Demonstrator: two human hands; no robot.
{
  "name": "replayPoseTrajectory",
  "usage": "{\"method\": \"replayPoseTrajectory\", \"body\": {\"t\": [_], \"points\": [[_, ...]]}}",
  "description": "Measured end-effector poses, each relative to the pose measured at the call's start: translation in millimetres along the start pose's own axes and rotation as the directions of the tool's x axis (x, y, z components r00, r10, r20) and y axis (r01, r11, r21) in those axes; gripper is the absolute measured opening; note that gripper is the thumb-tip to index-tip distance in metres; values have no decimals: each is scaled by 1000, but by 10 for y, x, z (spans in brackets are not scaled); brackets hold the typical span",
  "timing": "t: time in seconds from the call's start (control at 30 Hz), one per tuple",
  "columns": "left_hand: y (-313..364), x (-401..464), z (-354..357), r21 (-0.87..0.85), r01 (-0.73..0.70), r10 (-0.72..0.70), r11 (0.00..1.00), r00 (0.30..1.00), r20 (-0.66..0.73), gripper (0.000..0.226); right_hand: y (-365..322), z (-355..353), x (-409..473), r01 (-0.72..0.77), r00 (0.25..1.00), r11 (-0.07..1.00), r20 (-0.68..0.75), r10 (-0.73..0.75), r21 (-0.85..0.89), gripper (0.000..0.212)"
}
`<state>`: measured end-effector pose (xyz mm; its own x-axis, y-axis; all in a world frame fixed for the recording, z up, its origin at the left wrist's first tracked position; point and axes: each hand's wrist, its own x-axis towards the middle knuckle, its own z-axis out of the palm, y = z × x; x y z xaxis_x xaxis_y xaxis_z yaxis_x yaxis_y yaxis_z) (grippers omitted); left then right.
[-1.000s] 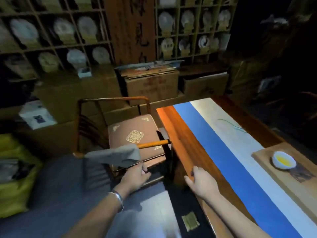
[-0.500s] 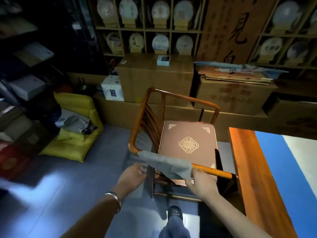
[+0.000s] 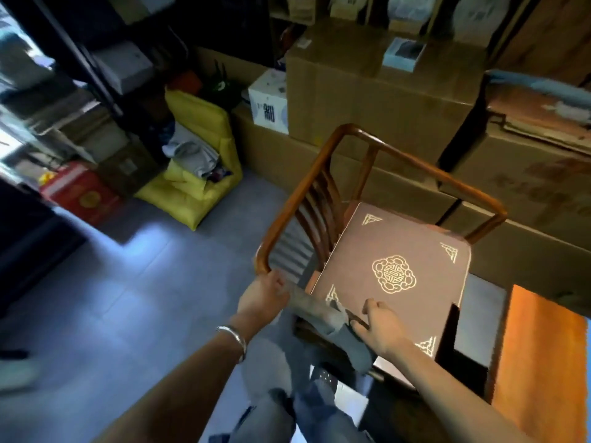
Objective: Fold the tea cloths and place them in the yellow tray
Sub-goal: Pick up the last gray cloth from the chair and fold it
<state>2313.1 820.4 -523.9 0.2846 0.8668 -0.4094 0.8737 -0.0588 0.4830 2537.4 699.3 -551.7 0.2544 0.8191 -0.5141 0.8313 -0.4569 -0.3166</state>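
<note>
A grey tea cloth (image 3: 332, 324) hangs over the near armrest of a wooden chair (image 3: 377, 145). My left hand (image 3: 262, 298) grips the cloth's left end where the armrest curves. My right hand (image 3: 380, 327) holds its right end, thumb raised over the brown seat cushion (image 3: 396, 270). The cloth droops below my right hand. A yellow fabric container (image 3: 204, 161) with grey cloths inside stands on the floor at the left, well away from both hands.
Stacked cardboard boxes (image 3: 367, 91) line the wall behind the chair. An orange wooden table (image 3: 540, 362) edges in at the right. A red box (image 3: 80, 190) and dark shelving (image 3: 80, 59) stand at the left. My legs (image 3: 287, 394) are below the chair.
The view has turned further left and down, closer to the chair. My right hand left the table a second ago and now holds the cloth's right end; the cloth is more bunched.
</note>
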Motion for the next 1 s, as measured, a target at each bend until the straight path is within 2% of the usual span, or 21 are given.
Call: {"method": "replayPoseTrajectory", "body": {"t": [0.07,0.17,0.23,0.33,0.5,0.6,0.73,0.87,1.0], "points": [[12,31,8,24,-45,45,999,999,20,30,-56,49,115,30,998,999,49,-29,-30,36],[-123,103,85,73,-80,79,994,997,5,30,-148,128,251,17,996,997,92,-10,-69,49],[-138,130,105,125,-75,79,989,997,-24,34,-215,196,310,-17,994,995,109,28,-97,57],[-124,162,160,105,-23,30,994,997,-72,35,-284,274,334,-74,989,990,118,89,-124,61],[-52,221,220,22,21,-18,1000,994,-108,16,-274,305,304,-83,991,992,100,93,-100,46],[-45,285,246,-105,102,-114,989,987,-117,21,-231,297,315,-95,994,994,54,98,-62,31],[-19,321,270,-141,175,-192,974,975,-111,20,-146,225,348,-98,995,995,2,98,-28,17],[-28,326,279,47,71,-66,996,992,-109,8,-86,145,357,-129,992,992,-11,129,12,28],[-66,358,362,198,-75,98,977,989,-111,28,-62,147,313,-102,995,991,-1,103,91,29]]}}
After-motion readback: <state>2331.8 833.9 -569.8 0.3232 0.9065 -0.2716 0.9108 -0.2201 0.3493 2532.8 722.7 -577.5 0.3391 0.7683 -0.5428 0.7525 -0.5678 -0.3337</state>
